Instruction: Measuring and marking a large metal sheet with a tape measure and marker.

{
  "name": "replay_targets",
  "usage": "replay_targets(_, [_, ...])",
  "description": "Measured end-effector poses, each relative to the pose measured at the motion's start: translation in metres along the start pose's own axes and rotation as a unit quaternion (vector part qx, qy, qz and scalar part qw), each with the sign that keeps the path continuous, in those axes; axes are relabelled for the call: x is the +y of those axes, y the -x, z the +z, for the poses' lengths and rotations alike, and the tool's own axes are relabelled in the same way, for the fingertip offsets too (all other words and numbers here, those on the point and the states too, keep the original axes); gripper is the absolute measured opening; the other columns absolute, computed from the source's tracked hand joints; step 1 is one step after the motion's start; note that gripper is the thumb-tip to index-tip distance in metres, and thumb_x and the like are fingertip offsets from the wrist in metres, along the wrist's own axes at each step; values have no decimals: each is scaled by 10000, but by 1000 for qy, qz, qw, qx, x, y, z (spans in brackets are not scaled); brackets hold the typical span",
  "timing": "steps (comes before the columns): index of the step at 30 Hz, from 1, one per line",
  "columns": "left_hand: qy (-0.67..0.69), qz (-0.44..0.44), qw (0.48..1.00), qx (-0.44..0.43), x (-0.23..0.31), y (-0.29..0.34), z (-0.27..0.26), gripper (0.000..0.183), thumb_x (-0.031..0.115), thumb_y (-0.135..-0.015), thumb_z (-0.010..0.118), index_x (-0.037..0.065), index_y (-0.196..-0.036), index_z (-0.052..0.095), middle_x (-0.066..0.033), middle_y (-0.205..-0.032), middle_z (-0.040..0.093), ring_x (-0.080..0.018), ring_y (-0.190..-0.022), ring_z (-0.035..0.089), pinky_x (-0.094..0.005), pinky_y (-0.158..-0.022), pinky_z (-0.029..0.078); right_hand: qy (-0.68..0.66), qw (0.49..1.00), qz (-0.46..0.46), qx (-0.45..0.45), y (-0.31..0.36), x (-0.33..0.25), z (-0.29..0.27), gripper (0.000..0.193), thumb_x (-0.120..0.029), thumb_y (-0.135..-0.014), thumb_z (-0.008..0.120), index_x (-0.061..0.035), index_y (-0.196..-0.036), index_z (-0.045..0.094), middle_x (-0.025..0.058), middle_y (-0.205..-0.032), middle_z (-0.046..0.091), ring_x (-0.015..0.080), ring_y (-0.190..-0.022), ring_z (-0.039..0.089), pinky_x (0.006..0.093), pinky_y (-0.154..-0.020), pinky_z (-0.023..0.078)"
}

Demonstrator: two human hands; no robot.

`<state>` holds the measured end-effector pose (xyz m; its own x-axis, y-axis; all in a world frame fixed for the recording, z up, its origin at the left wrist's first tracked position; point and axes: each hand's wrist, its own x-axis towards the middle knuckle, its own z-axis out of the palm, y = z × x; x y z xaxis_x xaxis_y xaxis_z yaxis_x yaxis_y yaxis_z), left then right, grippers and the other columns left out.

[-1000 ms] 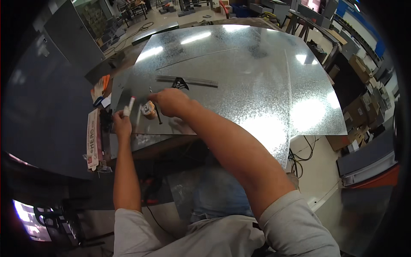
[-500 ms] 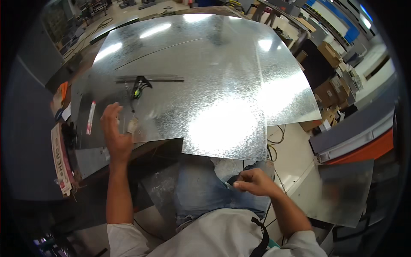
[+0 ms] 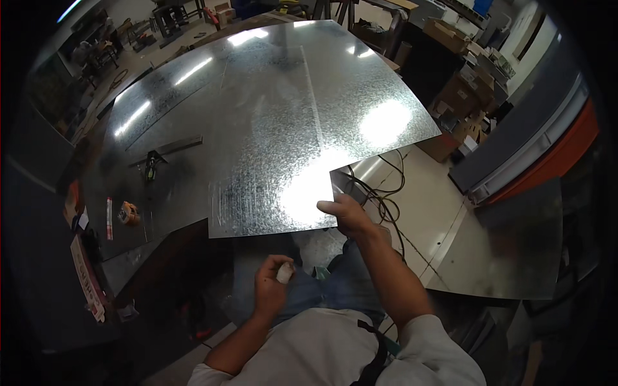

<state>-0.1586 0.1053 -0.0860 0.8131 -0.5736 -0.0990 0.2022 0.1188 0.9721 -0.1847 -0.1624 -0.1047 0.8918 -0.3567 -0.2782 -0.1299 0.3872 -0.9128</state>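
A large shiny metal sheet (image 3: pixel 257 135) covers the table, with one cut corner part jutting toward me. My right hand (image 3: pixel 351 217) is closed at the right edge of that part, thumb on top and fingers at the side or under it. Lower and to the left, in front of my body, my left hand (image 3: pixel 271 283) is curled around a small whitish object (image 3: pixel 284 273), its kind unclear. At the sheet's left side lie an orange tape measure (image 3: pixel 129 214), a red and white marker (image 3: pixel 109 219), and a black tool with a green part (image 3: pixel 152 166) by a metal strip (image 3: pixel 180 145).
A long narrow box (image 3: pixel 87 276) stands at the left edge. Cables (image 3: pixel 386 199) loop over the floor to the right. Another metal sheet (image 3: pixel 502 251) leans at the lower right, and cardboard boxes (image 3: pixel 463 87) are stacked beyond.
My left hand has come back from the table's left side toward my body, with the whitish object in it. My right hand has risen to the sheet's edge. The view has swung right.
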Motion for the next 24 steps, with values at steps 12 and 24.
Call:
replay_targets(12, [-531, 539, 586, -288, 196, -135, 68, 900, 490, -812, 839, 53, -1513, 483, -183, -1501, 540, -390, -1423, 487, -542, -1185, 374, 214, 976, 7, -38, 187, -123, -91, 430, -266, -851, 853, 76, -1093, 752, 53, -934, 755, 144, -820, 685, 287, -750, 540])
replay_targets(24, [-631, 371, 316, -603, 231, -231, 277, 339, 337, -838, 822, 19, -923, 744, -218, -852, 718, -427, -850, 698, -499, -766, 543, 562, 825, 31, 52, 287, -227, -64, 385, -259, -859, 825, 37, -1090, 742, 176, -900, 767, 291, -791, 718, 403, -774, 558])
